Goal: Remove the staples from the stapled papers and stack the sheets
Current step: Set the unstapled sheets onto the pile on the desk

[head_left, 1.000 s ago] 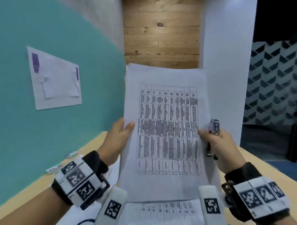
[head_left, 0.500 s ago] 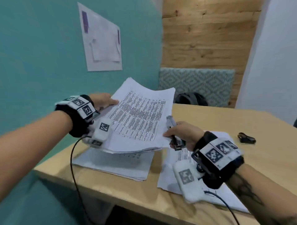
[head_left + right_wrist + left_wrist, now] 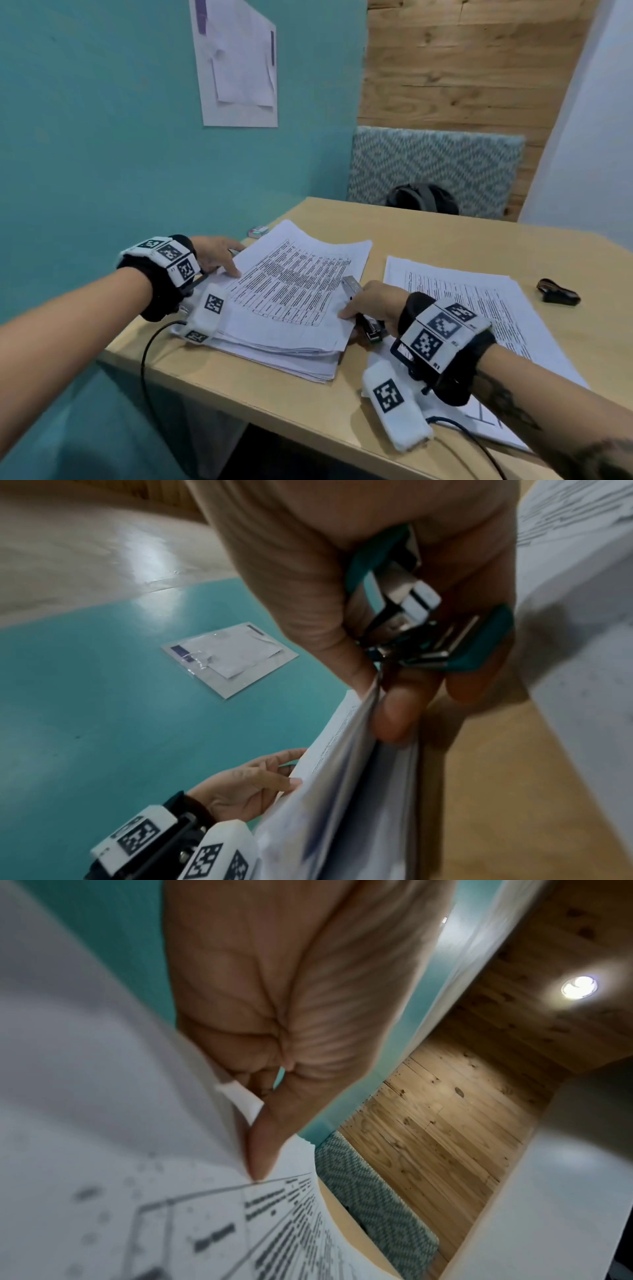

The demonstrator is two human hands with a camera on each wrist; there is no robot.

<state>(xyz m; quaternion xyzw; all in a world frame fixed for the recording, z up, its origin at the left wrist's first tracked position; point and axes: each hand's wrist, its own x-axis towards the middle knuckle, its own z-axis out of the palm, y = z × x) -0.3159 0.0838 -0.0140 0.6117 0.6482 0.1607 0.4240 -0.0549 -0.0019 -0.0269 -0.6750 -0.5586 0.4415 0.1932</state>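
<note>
A bundle of printed sheets (image 3: 294,284) lies on top of the left paper stack (image 3: 291,353) on the wooden table (image 3: 445,240). My left hand (image 3: 230,262) pinches the bundle's left edge, thumb on the top page; the left wrist view shows that hand (image 3: 255,1139) with its thumb pressed on the paper (image 3: 137,1191). My right hand (image 3: 354,305) pinches the right edge and also grips a teal and metal stapler (image 3: 352,286). In the right wrist view the stapler (image 3: 407,599) sits in the palm, and thumb and forefinger clamp the sheets' edge (image 3: 352,750).
A second pile of printed pages (image 3: 486,308) lies under my right forearm. A small black tool (image 3: 558,292) rests at the table's right. A little box (image 3: 258,232) sits by the teal wall. A backpack (image 3: 423,199) and a patterned cushion (image 3: 435,164) stand behind the table.
A second ago both hands held the sheets upright in front of the camera. They have since swung down and left, and the sheets now lie on the left stack, still held.
</note>
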